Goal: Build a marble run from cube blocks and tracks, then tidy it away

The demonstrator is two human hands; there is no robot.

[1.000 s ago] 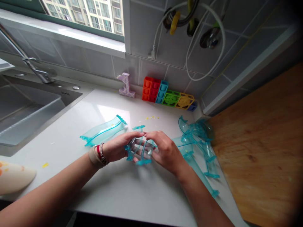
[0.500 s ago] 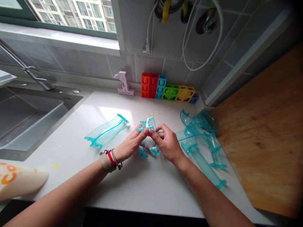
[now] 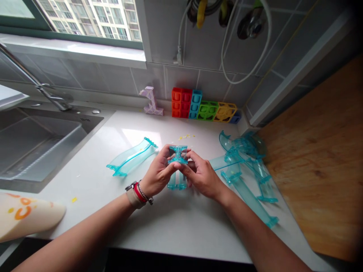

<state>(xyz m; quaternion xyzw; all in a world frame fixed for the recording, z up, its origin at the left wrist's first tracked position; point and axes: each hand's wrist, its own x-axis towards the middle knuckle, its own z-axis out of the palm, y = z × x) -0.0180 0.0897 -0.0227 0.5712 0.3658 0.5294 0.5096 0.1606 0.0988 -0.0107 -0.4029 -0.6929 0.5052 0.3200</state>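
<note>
Two clear turquoise plastic pieces [image 3: 177, 180] stand side by side above the middle of the white counter, their upper ends touching. My left hand [image 3: 160, 169] is closed round the left piece, its thumb near the top. On the other side my right hand [image 3: 202, 173] grips the right piece, its thumb meeting the left thumb in front. Some fingers are hidden behind the plastic. To the left lies a curved turquoise track piece [image 3: 132, 156]. Several more turquoise pieces [image 3: 251, 196] lie in a heap beyond my right hand.
Colourful blocks [image 3: 181, 102] and a purple figure 1 [image 3: 152, 101] stand against the tiled wall. A sink [image 3: 95, 124] is at the left, a cream cylinder-like object [image 3: 51, 213] at the front left, a wooden board [image 3: 314, 162] at the right. Yellow bits [image 3: 187, 136] lie behind the hands.
The two held pieces, apart and angled before, now meet at their upper ends. Both hands have drawn round them. The whole view has shifted slightly.
</note>
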